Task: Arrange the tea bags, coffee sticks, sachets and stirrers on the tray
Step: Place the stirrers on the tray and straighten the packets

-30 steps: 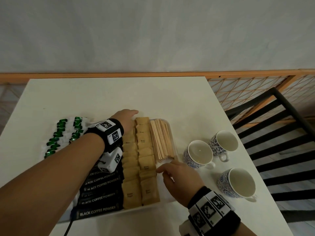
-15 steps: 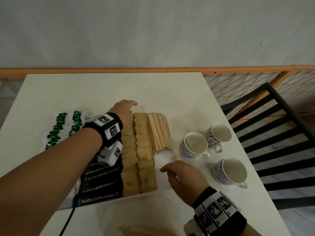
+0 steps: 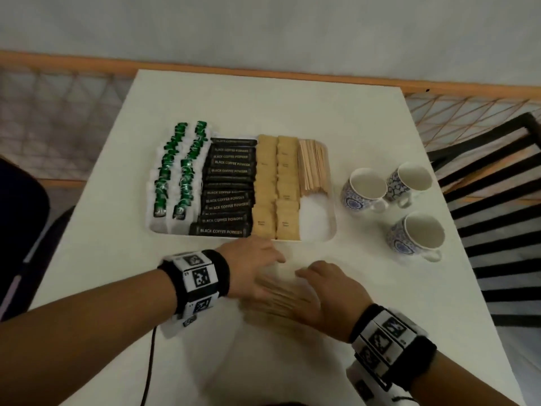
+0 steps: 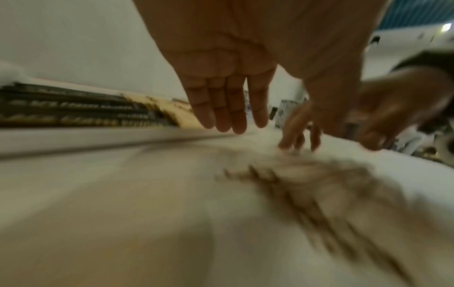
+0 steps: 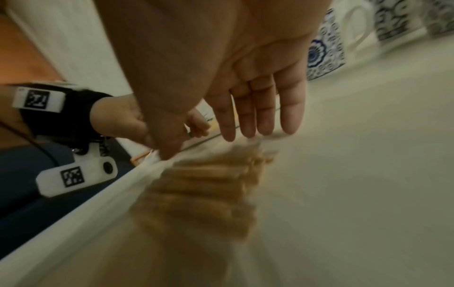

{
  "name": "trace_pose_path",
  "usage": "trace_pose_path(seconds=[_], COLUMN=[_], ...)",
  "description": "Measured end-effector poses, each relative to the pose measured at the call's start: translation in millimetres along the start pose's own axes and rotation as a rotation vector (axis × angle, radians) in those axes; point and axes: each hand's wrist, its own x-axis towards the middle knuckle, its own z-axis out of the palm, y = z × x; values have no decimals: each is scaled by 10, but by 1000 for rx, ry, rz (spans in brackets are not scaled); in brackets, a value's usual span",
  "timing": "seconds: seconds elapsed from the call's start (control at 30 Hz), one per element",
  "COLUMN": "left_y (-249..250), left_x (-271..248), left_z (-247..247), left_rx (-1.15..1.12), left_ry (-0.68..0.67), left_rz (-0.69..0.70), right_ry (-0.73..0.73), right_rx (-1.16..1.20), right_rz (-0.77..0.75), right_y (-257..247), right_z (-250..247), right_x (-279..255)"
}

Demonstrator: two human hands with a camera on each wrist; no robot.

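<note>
On the white rectangular tray (image 3: 332, 221), green-and-white tea bags (image 3: 175, 168), black coffee sticks (image 3: 228, 186), tan paper sachets (image 3: 275, 186) and thin wooden stirrers (image 3: 313, 165) are lined up. Nearer, the left hand (image 3: 251, 268) and right hand (image 3: 325, 291) are held flat with straight fingers over a blurry loose stirrer pile (image 3: 281, 300).

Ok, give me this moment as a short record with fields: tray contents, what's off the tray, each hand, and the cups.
tray: tea bags, coffee sticks, sachets, stirrers; near right corner bare
off tray: loose stirrers on the table, blurred
left hand: fingers straight, at the loose stirrers
right hand: fingers straight, over the same pile
cups: three, right of the tray, appear empty
</note>
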Motion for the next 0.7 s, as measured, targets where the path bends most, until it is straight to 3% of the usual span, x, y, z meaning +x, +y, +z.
trace_pose_path(seconds=[0.1, 0.27, 0.7], left_y=[126, 312, 593], left_x=[-167, -249, 110], left_z=[232, 479, 360], left_rx=[59, 80, 168], left_ry=[-43, 57, 25], left_rz=[-67, -89, -425], right_ry=[-18, -18, 40], right_rx=[-114, -201, -252], right_rz=[-72, -93, -96], right_y=[-128, -235, -259], right_z=[101, 227, 45], right_x=[-91, -97, 271])
